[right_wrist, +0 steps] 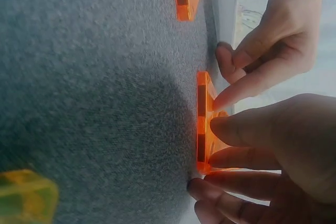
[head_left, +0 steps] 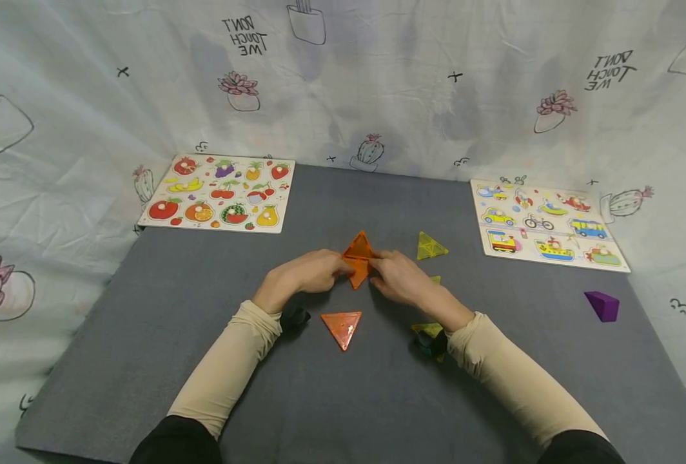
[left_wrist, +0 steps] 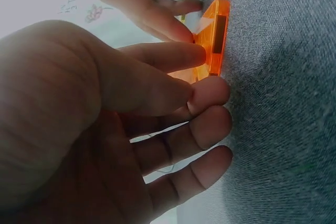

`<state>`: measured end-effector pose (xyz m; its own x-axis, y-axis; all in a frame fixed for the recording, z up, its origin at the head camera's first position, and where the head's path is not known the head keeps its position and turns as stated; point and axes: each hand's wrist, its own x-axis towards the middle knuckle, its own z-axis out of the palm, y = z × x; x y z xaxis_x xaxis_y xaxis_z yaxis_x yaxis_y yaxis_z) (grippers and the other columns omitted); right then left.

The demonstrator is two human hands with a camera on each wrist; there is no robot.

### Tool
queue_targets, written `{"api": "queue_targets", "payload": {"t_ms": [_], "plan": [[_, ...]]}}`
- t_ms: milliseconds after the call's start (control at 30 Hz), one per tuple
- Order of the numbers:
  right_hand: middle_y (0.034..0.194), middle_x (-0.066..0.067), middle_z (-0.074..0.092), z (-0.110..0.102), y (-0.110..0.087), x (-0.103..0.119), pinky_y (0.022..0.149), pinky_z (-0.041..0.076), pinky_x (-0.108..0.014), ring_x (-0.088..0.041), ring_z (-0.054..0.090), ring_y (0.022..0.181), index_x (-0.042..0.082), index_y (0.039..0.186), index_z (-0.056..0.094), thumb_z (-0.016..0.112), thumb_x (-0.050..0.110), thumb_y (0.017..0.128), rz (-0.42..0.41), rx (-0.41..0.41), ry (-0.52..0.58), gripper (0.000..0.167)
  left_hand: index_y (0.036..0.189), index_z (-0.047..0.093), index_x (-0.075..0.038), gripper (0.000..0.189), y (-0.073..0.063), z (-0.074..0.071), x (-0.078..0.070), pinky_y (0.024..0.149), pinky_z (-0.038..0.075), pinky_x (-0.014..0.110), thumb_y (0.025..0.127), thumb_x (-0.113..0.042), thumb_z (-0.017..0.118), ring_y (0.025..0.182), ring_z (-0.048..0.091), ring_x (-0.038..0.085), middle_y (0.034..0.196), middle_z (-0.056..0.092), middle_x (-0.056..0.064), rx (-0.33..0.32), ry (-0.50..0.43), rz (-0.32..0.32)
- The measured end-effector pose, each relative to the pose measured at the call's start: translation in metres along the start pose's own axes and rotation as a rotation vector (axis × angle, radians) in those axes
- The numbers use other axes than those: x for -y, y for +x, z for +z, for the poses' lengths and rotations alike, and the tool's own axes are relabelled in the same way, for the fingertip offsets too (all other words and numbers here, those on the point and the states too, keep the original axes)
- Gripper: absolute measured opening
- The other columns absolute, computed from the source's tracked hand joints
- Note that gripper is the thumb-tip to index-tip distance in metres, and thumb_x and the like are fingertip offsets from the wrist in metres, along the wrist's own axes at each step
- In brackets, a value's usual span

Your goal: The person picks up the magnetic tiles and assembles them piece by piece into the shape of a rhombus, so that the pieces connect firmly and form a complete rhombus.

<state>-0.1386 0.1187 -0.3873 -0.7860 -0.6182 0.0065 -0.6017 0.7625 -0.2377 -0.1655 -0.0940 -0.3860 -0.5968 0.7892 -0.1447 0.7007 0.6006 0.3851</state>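
Two orange translucent triangle tiles (head_left: 357,268) meet edge to edge at mid-table; I cannot tell how far the farther one tilts. From the left, my left hand (head_left: 315,270) touches them with its index fingertip; its thumb lies against the other fingers in the left wrist view. At their right side, my right hand (head_left: 401,276) pinches the orange tile (right_wrist: 201,98) with thumb and index finger, the other fingertips low by the table. Closer to me lies another orange triangle tile (head_left: 342,327). A yellow triangle tile (head_left: 431,246) lies beyond my right hand.
More yellow tiles (head_left: 427,330) lie partly hidden under my right forearm. A fruit picture board (head_left: 221,193) stands back left, a vehicle picture board (head_left: 546,222) back right. A purple block (head_left: 603,306) sits near the right edge of the grey table (head_left: 343,412).
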Motion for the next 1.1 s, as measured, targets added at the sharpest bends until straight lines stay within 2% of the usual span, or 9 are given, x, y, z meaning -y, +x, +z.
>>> {"api": "queue_targets", "payload": {"t_ms": [267,500,567,667,800,933,1000,1100], "plan": [[0.131,-0.022,0.059,-0.002,-0.001,-0.001,0.098,0.049,-0.048,-0.037,0.061,0.114,-0.003,0.118,0.067,0.069,0.014,0.090,0.017,0.015,-0.004,0.032,0.106,0.069,-0.016,0.033,0.001,-0.003,0.000,0.075,0.044,0.029,0.094,0.003,0.045,0.079,0.053,0.016,0.089,0.063,0.005,0.032,-0.032,-0.020],[0.136,-0.021,0.057,-0.001,-0.002,-0.003,0.099,0.049,-0.047,-0.038,0.059,0.119,-0.003,0.123,0.064,0.067,0.015,0.092,0.020,0.026,0.018,0.037,0.110,0.069,-0.015,0.032,0.000,-0.004,0.000,0.076,0.044,0.030,0.094,0.002,0.047,0.080,0.053,0.017,0.094,0.065,0.006,0.045,-0.037,-0.040],[0.136,-0.021,0.056,-0.001,-0.001,-0.003,0.100,0.049,-0.047,-0.038,0.058,0.120,-0.003,0.124,0.064,0.067,0.015,0.092,0.019,0.035,0.018,0.037,0.108,0.071,-0.014,0.029,-0.001,-0.003,0.001,0.079,0.047,0.031,0.095,0.000,0.049,0.083,0.056,0.017,0.096,0.066,0.006,0.019,-0.043,-0.054],[0.136,-0.022,0.056,0.000,-0.003,-0.003,0.101,0.049,-0.047,-0.037,0.058,0.121,-0.003,0.125,0.064,0.067,0.016,0.092,0.022,0.042,0.026,0.038,0.104,0.071,-0.010,0.024,0.000,-0.002,0.003,0.080,0.049,0.034,0.096,-0.003,0.050,0.085,0.057,0.020,0.097,0.065,0.007,-0.053,-0.058,-0.081],[0.132,-0.023,0.057,0.000,-0.010,-0.003,0.098,0.049,-0.047,-0.037,0.059,0.118,-0.002,0.123,0.065,0.068,0.015,0.091,0.008,0.015,0.039,0.036,0.101,0.068,-0.007,0.019,0.000,0.001,0.007,0.077,0.046,0.034,0.096,-0.005,0.050,0.083,0.052,0.020,0.096,0.057,0.007,-0.152,-0.068,-0.116],[0.127,-0.023,0.059,-0.001,-0.021,-0.004,0.094,0.051,-0.047,-0.036,0.060,0.112,0.000,0.120,0.068,0.071,0.013,0.089,-0.013,-0.027,0.048,0.034,0.102,0.069,-0.008,0.020,0.000,0.001,0.011,0.078,0.042,0.033,0.094,-0.002,0.051,0.086,0.047,0.022,0.100,0.051,0.009,-0.205,-0.074,-0.111],[0.125,-0.023,0.060,-0.001,-0.026,-0.004,0.092,0.052,-0.047,-0.036,0.061,0.110,0.000,0.119,0.068,0.071,0.013,0.088,-0.024,-0.045,0.051,0.034,0.102,0.070,-0.008,0.023,0.000,0.000,0.013,0.083,0.043,0.036,0.093,0.001,0.051,0.092,0.048,0.025,0.106,0.051,0.012,-0.224,-0.081,-0.104],[0.120,-0.020,0.063,-0.002,-0.033,-0.003,0.090,0.052,-0.045,-0.033,0.062,0.107,0.000,0.113,0.071,0.071,0.010,0.087,-0.068,-0.060,0.055,0.027,0.107,0.072,-0.009,0.029,-0.001,-0.001,0.014,0.095,0.043,0.043,0.091,0.003,0.050,0.109,0.050,0.032,0.123,0.052,0.016,-0.227,-0.086,-0.103]]}}
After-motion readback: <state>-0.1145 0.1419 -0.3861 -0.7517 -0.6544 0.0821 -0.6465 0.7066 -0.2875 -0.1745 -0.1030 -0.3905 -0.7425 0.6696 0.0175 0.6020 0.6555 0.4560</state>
